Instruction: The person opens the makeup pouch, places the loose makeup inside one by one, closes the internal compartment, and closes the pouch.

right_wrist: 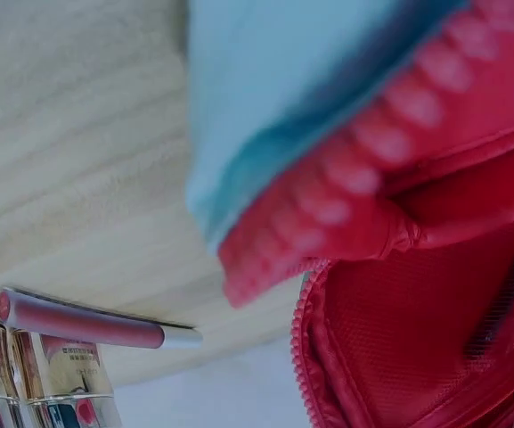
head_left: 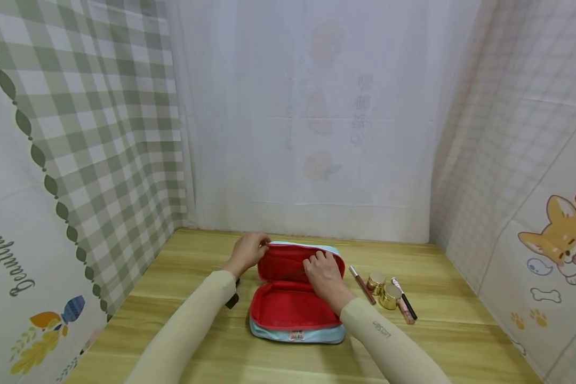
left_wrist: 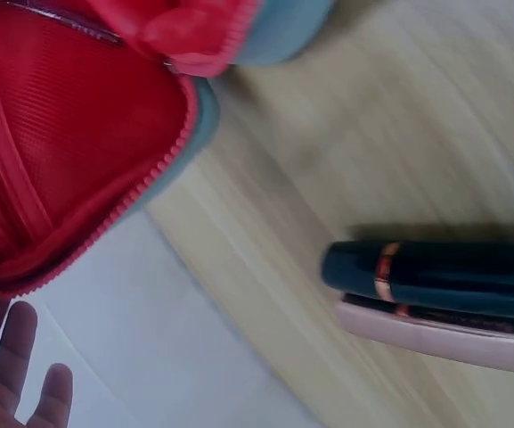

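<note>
A light-blue cosmetic bag with a red lining point(head_left: 290, 309) lies unzipped on the table, its lid point(head_left: 278, 265) standing up at the back. My left hand point(head_left: 247, 250) pinches the lid's upper left corner. In the left wrist view, the thumb lies on the red zip edge and the other fingers point(left_wrist: 16, 343) are behind it. My right hand point(head_left: 324, 274) reaches across to the right part of the lid, its fingers bent against the inner pocket; their tips are hidden. Mesh lining point(right_wrist: 408, 330) shows in the right wrist view, with only a sliver of the hand at the edge.
Right of the bag lie a lip gloss tube point(head_left: 363, 286), two gold-lidded jars point(head_left: 390, 297), a black pen-like stick point(head_left: 408, 305) and a pink tube point(head_left: 405, 310). Left of it are a dark tube point(left_wrist: 461, 278) and a pink one point(left_wrist: 435, 334). Curtains point(head_left: 302, 133) hang around the table.
</note>
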A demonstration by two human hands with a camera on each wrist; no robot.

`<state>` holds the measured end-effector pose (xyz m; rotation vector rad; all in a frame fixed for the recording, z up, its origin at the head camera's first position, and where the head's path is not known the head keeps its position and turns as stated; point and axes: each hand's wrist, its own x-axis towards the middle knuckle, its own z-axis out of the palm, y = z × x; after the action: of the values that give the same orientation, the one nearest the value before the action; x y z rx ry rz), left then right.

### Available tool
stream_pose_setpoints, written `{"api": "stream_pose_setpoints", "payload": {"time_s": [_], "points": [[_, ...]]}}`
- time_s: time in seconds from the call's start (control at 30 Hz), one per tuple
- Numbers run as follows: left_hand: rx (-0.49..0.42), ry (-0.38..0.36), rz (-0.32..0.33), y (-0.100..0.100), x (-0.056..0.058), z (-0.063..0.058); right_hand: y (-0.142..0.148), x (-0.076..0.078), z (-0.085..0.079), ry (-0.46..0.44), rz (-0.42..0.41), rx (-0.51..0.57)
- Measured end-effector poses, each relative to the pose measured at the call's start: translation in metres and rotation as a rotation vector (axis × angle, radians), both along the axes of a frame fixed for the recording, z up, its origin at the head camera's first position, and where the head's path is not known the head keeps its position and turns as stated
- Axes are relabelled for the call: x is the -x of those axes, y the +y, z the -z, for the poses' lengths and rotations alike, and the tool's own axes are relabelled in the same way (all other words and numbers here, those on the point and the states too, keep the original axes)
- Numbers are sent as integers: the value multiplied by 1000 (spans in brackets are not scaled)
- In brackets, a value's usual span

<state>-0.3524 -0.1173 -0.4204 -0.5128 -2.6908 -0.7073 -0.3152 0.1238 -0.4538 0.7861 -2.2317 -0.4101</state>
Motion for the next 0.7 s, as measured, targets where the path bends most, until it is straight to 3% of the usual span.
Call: {"api": "stream_pose_setpoints", "payload": {"time_s": [0.13,0.33,0.7], "points": [[11,-1,31,-3,-1,5,1,-2,2,-41,1,-7],[58,55,78,-7,-3,9,2,-4,4,-38,-8,26],[94,79,73,-8,-6,12,8,-12,0,-49,-1,84]]}}
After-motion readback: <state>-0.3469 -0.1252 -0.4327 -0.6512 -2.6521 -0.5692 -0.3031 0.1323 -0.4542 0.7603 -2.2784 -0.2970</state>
